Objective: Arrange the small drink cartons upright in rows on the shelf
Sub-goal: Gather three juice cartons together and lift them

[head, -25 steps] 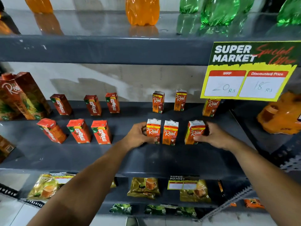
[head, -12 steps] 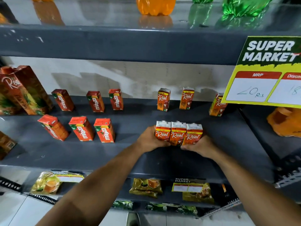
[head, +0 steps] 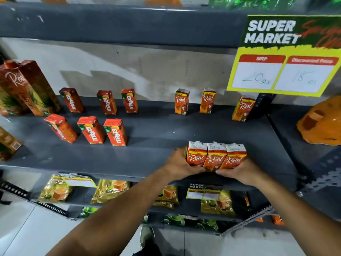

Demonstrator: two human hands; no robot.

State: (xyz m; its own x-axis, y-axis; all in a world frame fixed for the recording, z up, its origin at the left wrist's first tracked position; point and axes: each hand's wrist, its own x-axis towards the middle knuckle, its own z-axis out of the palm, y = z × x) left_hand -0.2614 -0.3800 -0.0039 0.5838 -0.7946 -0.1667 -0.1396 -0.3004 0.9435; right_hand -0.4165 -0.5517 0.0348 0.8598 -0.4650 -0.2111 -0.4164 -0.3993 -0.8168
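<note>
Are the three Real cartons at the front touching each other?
Touching: the head view shows the three Real cartons pressed side by side, no gap, between the left hand and right hand.

A yellow price sign (head: 287, 54) hangs above foil pouches (head: 217, 204)

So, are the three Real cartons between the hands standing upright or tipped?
Upright. The three Real cartons show tops up and logos level, pressed side by side between the left hand and right hand.

Price sign (head: 287, 54) cut off at right edge; bottles (head: 249, 1) up top cropped.
</note>
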